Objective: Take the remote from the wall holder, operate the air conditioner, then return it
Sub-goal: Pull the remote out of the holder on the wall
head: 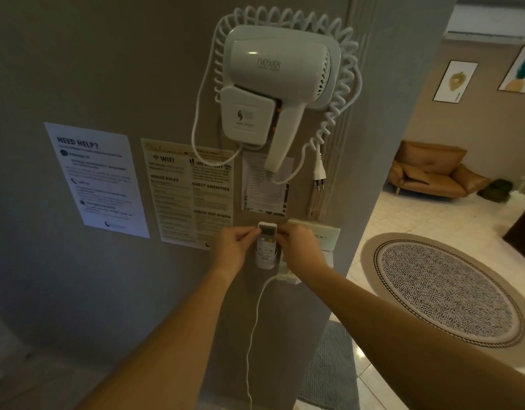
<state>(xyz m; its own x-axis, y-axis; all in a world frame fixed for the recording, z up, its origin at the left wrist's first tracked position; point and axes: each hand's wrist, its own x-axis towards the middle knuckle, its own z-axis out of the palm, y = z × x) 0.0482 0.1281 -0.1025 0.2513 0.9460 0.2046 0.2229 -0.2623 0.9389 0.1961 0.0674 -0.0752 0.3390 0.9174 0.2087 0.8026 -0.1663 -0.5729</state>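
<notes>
- Remote [266, 235]: a white air-conditioner handset with a small display at its top, standing upright with its lower half seated in the wall holder [265, 259]. Its upper half stands clear above the holder's rim.
- Left hand [234, 249]: at 9 o'clock of the remote, fingers [253, 231] closed narrow against the handset's left edge near the display.
- Right hand [299, 249]: at 3 o'clock of the remote, fingers closed narrow against the right edge. Both hands pinch the same upper section between them.
- Step in hand, by judgement: the handset is either at the start of the lift out or at the end of the return. The single view does not settle which. If taking, nothing of the task is yet complete.
- Next move, if taking: a straight pull toward 12 o'clock, keeping the body parallel to the wall so it clears the holder's pocket without binding.
- Wall socket plate [320, 235]: just beside the right hand at 3 o'clock. A white plug and cord [257, 306] hang at 6 o'clock of the holder, close to the right wrist; a snag is possible.
- Hair dryer [280, 84]: wall-mounted at 12 o'clock, well above, with coiled cord; its loose plug [318, 172] hangs at 1 o'clock.
- Notices [193, 190]: printed sheets on the wall from 9 to 11 o'clock.
- Air conditioner [489, 23]: indoor unit high in the next room, at 1 o'clock, far from the holder.
</notes>
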